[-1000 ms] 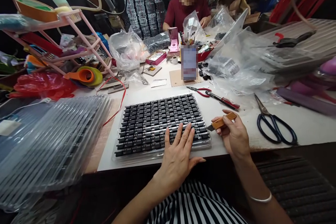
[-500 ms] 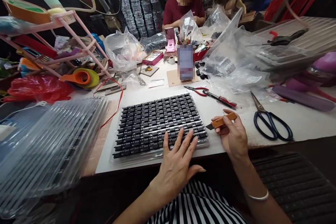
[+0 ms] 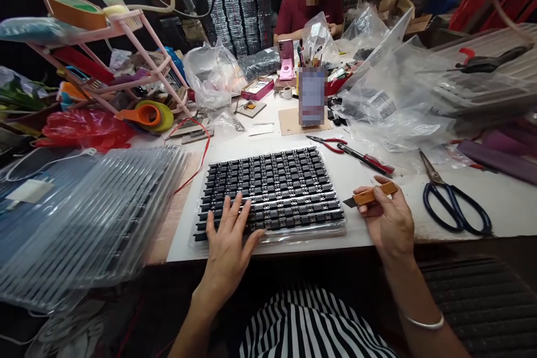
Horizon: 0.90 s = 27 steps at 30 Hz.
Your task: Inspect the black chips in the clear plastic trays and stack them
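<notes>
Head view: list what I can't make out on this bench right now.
All in the head view:
- Black strips: the left hand covers part of the near left rows.
- Knife: fingers of the right hand hide part of its handle.
- Upright screen: blurred out, so unreadable.
- Bag label: print too small and blurred.
- Purple object: cut off by the right edge.

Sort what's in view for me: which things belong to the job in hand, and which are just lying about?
In the job:
- black component strips in a clear tray, left hand on the strips
- orange-handled blade, in the right hand

Seemingly just lying about:
- scissors
- red-handled pliers
- red plastic bag
</notes>
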Motion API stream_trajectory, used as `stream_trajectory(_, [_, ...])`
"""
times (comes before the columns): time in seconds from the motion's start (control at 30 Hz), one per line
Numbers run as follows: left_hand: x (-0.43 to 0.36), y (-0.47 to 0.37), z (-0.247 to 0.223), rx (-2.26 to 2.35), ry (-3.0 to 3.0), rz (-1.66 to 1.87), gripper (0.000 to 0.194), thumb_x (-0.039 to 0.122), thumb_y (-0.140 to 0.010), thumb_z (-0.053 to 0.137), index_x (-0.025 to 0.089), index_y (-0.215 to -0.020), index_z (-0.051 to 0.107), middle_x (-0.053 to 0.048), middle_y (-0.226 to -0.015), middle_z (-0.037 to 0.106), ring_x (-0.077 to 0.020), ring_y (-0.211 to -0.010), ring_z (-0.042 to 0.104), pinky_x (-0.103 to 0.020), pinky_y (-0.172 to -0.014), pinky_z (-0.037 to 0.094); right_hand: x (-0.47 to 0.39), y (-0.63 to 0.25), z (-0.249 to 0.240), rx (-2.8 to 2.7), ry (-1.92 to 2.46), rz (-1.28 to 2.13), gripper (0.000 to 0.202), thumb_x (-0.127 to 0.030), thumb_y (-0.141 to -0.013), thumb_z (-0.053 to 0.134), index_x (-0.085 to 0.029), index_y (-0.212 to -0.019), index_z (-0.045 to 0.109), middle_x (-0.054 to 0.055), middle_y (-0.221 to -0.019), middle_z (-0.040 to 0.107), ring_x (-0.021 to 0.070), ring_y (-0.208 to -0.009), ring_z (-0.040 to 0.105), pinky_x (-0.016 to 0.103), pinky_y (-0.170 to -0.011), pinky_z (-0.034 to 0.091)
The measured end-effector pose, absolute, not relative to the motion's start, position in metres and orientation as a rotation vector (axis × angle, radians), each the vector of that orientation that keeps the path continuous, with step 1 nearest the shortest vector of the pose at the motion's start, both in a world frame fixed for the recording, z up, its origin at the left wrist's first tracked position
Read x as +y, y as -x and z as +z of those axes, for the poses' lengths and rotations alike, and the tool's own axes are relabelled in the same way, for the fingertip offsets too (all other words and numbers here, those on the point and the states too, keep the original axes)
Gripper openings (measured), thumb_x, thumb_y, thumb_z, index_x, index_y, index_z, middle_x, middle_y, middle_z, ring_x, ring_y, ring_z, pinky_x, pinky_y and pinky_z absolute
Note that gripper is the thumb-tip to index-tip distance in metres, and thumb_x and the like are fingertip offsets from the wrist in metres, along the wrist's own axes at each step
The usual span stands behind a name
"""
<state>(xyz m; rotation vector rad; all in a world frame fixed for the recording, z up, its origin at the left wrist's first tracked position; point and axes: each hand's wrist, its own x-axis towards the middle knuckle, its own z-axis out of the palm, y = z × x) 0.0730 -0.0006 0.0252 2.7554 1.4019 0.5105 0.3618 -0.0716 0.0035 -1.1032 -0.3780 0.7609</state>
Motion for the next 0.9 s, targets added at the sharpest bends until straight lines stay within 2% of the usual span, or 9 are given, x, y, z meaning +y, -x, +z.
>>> stream_trajectory(0.37, [0.010,-0.006,0.012,1.687,-2.620,0.638,0.058,0.052,-0.094,0.036,0.023,-0.145,0.032,-0.017,-0.149,0.035,-0.0354,-0.141,0.022,-0.066,-0.106,0.020,-0.068,-0.360,0.002,-0.349,1.108,0.691,0.038,-0.031,-0.074,0.070,-0.021,-0.106,0.051,0.005,-0.075,0.069,0.0101,-0.051,0.052,0.020,-0.050,0.039])
stream_trajectory(0.53, [0.009,0.005,0.007,1.648,-2.564,0.634,0.064,0.050,-0.093,0.041,0.028,-0.149,0.019,-0.016,-0.153,0.026,-0.0350,-0.142,0.019,-0.064,-0.107,0.021,-0.070,-0.359,0.003,-0.348,1.120,0.674,0.041,-0.031,-0.072,0.071,-0.020,-0.106,0.052,0.006,-0.074,0.070,0.0115,-0.052,0.053,0.020,-0.049,0.040])
stream_trajectory(0.7, [0.005,0.008,0.005,1.585,-2.452,0.614,0.069,0.046,-0.093,0.045,0.032,-0.150,0.008,-0.012,-0.157,0.017,-0.0298,-0.144,0.012,-0.059,-0.110,0.022,-0.070,-0.358,0.005,-0.329,1.151,0.645,0.044,-0.029,-0.066,0.075,-0.020,-0.104,0.055,0.007,-0.072,0.070,0.0129,-0.051,0.054,0.021,-0.046,0.040])
stream_trajectory(0.9, [0.000,0.013,0.006,1.491,-2.262,0.662,0.079,0.045,-0.091,0.048,0.034,-0.149,-0.004,-0.008,-0.159,0.008,-0.0244,-0.145,0.009,-0.050,-0.114,0.021,-0.068,-0.359,0.004,-0.313,1.185,0.613,0.045,-0.021,-0.057,0.077,-0.020,-0.099,0.059,0.007,-0.069,0.069,0.0168,-0.058,0.060,0.021,-0.047,0.041])
